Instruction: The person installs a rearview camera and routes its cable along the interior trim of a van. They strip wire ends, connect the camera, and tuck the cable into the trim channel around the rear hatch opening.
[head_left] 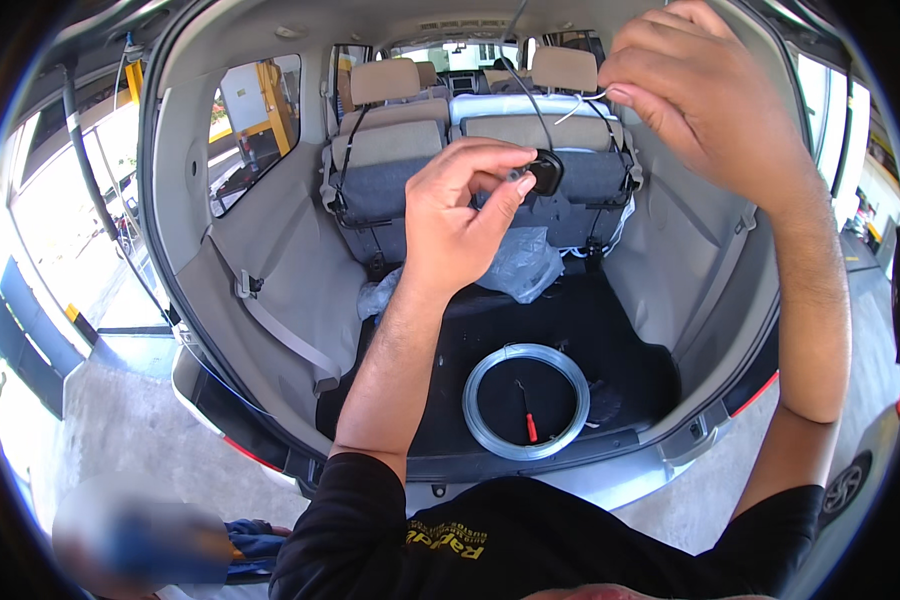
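Note:
My left hand (460, 210) is raised in front of the open cargo area of a car. Its thumb and fingers pinch a small black rounded part (547, 172). From that part a thin black cable (532, 95) runs up and out of the picture's top. Higher and to the right, my right hand (705, 100) has its thumb and fingertips closed on a thin white wire (578, 104), whose free end points left. The two hands are apart. Below them on the black cargo floor lies a coil of pale wire (475, 400), with a thin red-handled tool (531, 430) inside the ring.
Crumpled clear plastic (523, 265) lies against the folded rear seats (395, 175). Beige side panels (290, 235) flank the cargo floor, and the bumper sill (570, 478) crosses in front of me. A person (160, 540) is at the lower left. Another car's wheel (845, 487) shows at right.

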